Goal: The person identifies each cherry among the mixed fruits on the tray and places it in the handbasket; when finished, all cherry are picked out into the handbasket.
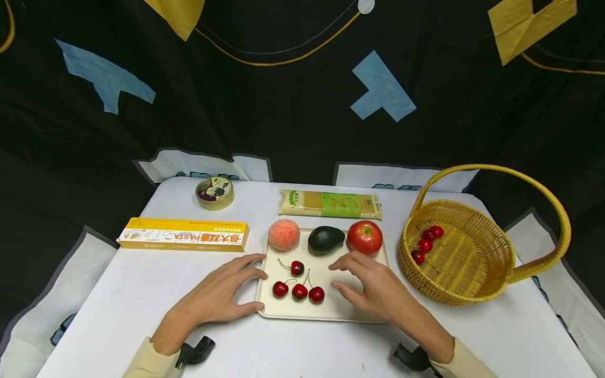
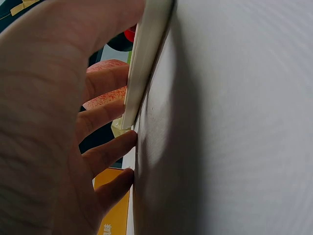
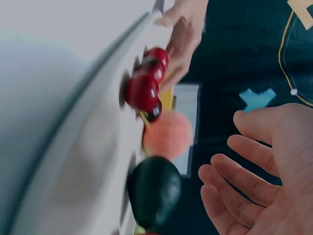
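Note:
My left hand [image 1: 222, 291] lies at the left edge of a cream tray [image 1: 347, 311], fingertips and thumb tip right at its rim with the fingers fairly straight. Over the tray's right part hovers my right hand [image 1: 371, 281], its fingers loosely bent and nothing between them. Several red cherries [image 1: 300, 292] with stems sit on the tray between the hands. Along the tray's far side are a pinkish peach [image 1: 283, 234], a dark green avocado [image 1: 326, 240] and a red apple [image 1: 365, 237]. In the right wrist view the avocado [image 3: 154, 191] appears beside the right hand [image 3: 254, 176].
Right of the tray stands a yellow wicker basket [image 1: 465, 257] with a tall handle and a few cherries [image 1: 425, 245] inside. Behind the tray lies a pasta packet [image 1: 331, 204]. At left are a yellow pasta box [image 1: 184, 234] and a round tin [image 1: 215, 193].

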{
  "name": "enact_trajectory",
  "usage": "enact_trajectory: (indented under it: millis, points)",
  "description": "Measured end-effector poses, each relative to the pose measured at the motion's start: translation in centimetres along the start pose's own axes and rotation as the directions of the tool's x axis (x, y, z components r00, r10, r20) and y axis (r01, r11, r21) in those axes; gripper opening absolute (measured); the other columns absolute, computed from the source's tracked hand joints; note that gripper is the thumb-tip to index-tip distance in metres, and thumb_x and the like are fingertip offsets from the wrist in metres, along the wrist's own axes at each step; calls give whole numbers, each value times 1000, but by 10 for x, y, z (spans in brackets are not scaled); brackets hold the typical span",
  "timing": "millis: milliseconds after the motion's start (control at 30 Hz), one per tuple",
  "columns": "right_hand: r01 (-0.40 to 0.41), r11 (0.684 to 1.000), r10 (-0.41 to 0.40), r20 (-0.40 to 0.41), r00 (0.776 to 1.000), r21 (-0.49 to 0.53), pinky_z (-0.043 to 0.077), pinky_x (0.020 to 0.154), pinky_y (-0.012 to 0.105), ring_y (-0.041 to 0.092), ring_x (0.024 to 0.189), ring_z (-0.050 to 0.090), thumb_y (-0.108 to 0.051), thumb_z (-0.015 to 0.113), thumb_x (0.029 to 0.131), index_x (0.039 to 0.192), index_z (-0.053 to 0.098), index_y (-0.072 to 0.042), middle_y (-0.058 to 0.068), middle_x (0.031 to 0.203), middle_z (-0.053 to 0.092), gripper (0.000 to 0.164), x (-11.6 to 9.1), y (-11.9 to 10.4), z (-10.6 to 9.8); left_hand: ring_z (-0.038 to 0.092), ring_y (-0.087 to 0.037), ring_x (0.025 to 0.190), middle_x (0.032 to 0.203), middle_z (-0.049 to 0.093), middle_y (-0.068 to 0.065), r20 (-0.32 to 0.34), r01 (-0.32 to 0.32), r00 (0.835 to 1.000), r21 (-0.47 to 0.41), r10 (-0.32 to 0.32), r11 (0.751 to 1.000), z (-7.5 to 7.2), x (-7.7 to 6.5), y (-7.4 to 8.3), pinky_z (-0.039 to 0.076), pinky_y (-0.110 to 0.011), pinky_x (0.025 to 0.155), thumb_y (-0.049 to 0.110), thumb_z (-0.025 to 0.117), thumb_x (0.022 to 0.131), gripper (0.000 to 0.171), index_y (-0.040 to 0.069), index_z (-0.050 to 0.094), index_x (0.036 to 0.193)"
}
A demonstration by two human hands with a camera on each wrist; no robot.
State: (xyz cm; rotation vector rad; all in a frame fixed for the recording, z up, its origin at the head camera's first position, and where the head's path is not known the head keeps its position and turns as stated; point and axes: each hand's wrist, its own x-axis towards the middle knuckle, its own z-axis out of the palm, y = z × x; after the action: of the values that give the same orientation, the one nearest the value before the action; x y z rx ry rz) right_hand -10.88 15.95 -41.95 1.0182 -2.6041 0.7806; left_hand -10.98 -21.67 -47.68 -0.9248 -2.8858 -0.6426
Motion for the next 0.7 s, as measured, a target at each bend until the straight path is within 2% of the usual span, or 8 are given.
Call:
enact_trajectory:
  millis: [200,467,700]
  points:
    - [72,997,-75,77,994,36,63,91,34,12,115,71,-25,86,93,120,75,-17,-5,123,72,30,0,-7,16,54,-31,145,164,49,1,5,5,1000,-8,-5,1000,0,0,0,49,-57,113,59,82,89,49,31,71,128]
    - [58,998,-63,189,980,35,60,100,38,15,127,66,-26,83,96,126,76,-19,-1,136,69,32,-4,-15,28,52,-29,147,166,47,2,15,21,1000,-6,-21,1000,-1,1,0,47,-55,116,58,86,86,51,32,71,128]
    - [43,998,-54,306,951,40,56,107,38,14,133,62,-29,80,99,130,75,-19,-2,143,65,32,-7,-19,36,51,-29,148,166,46,2,20,27,999,-17,-27,999,-2,1,1,46,-55,117,57,87,85,52,32,71,128]
